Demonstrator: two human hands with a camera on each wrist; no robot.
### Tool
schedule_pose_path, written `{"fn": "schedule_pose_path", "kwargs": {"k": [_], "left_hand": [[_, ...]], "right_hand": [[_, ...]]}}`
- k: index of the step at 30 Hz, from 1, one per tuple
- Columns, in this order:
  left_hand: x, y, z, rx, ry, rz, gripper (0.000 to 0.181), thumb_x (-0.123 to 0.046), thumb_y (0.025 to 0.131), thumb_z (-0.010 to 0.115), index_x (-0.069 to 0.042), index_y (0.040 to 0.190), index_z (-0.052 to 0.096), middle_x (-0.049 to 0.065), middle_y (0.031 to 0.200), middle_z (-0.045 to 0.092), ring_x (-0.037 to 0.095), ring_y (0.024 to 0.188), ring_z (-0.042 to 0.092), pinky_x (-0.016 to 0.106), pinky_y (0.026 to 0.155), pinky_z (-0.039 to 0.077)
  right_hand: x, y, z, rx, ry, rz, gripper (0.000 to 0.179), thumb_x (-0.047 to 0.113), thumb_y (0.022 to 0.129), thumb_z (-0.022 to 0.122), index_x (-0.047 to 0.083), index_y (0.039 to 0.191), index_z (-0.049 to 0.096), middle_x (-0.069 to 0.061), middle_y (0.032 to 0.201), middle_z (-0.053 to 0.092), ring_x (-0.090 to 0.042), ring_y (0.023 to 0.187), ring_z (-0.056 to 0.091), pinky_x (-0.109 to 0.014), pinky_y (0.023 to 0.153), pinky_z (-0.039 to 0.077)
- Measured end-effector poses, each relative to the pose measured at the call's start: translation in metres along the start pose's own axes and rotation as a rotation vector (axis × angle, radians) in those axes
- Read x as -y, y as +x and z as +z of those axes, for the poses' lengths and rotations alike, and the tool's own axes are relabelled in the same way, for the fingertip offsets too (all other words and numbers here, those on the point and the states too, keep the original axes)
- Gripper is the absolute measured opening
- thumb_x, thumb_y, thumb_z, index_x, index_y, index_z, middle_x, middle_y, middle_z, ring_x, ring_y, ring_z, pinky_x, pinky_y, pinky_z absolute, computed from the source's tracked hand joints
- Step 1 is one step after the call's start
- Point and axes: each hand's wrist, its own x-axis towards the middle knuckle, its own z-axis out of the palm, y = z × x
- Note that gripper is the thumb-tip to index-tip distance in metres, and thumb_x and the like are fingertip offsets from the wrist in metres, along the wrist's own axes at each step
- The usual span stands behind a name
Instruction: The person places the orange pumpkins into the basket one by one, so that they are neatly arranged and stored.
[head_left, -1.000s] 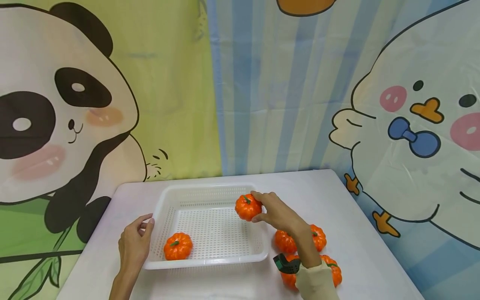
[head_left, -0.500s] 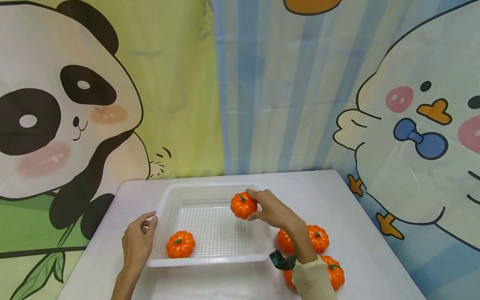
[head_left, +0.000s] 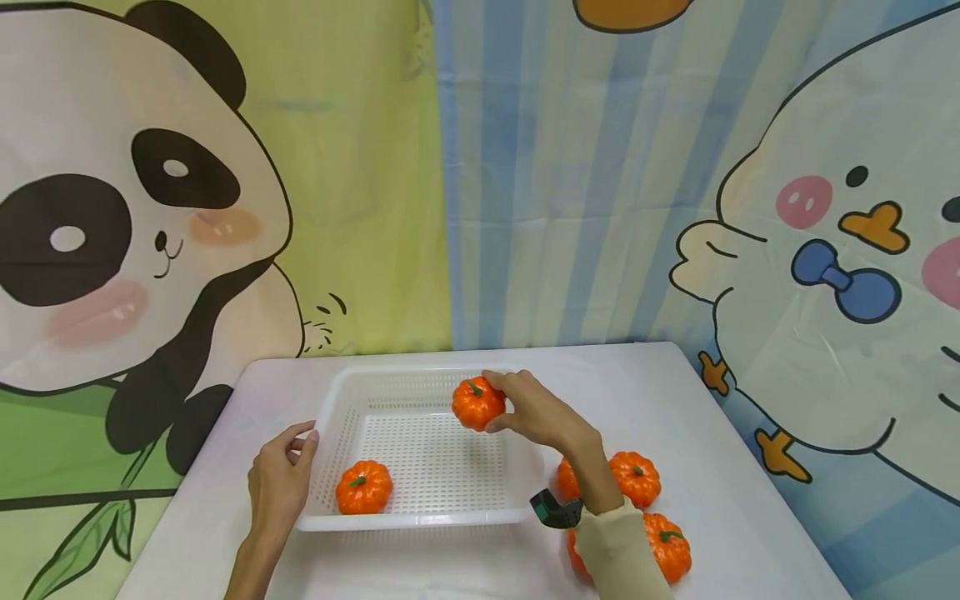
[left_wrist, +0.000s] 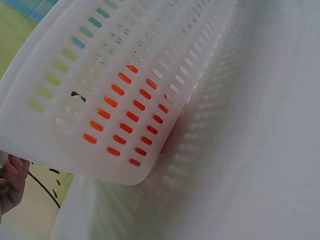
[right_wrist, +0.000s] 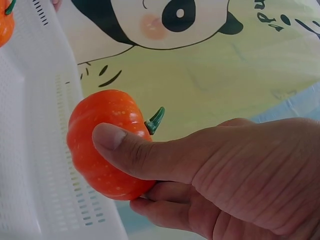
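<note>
My right hand holds a small orange pumpkin with a green stem, raised over the back right part of a white perforated plastic basket. In the right wrist view the thumb presses across the pumpkin, with fingers beneath it. At the basket's left rim, my left hand has curled fingers and its thumb right at the edge. The left wrist view shows its fingers beside the basket end. Another pumpkin lies in the basket's front left corner, visible as orange through the slots.
Several more pumpkins sit on the white table right of the basket, partly hidden by my right forearm. A black band is on my right wrist. Behind the table hangs a curtain printed with cartoon animals.
My right hand has carried its pumpkin slightly left and toward the back over the basket. The left hand stays at the rim. The whole view has shifted a little.
</note>
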Motion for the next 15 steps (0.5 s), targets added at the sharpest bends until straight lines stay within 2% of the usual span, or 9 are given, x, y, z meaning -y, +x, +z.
{"fn": "schedule_pose_path", "kwargs": {"k": [6,15], "left_hand": [[0.000,-0.001,0.001,0.011,0.000,-0.016,0.034,-0.019,0.109,0.066,0.000,0.136,0.074,0.025,0.104,0.079,0.020,0.069,0.060,0.027,0.060,0.042],[0.000,0.000,0.001,0.001,-0.002,-0.013,0.034,-0.019,0.109,0.066,0.000,0.136,0.073,0.025,0.103,0.079,0.021,0.069,0.060,0.026,0.060,0.043]], "right_hand": [[0.004,0.007,0.004,0.019,-0.003,-0.014,0.061,0.008,0.087,0.091,0.003,0.142,0.066,-0.006,0.125,0.076,-0.023,0.110,0.063,-0.047,0.106,0.055],[0.013,0.017,0.005,0.047,-0.014,-0.023,0.069,0.009,0.087,0.091,0.001,0.150,0.062,-0.009,0.131,0.076,-0.027,0.114,0.060,-0.047,0.108,0.055]]}}
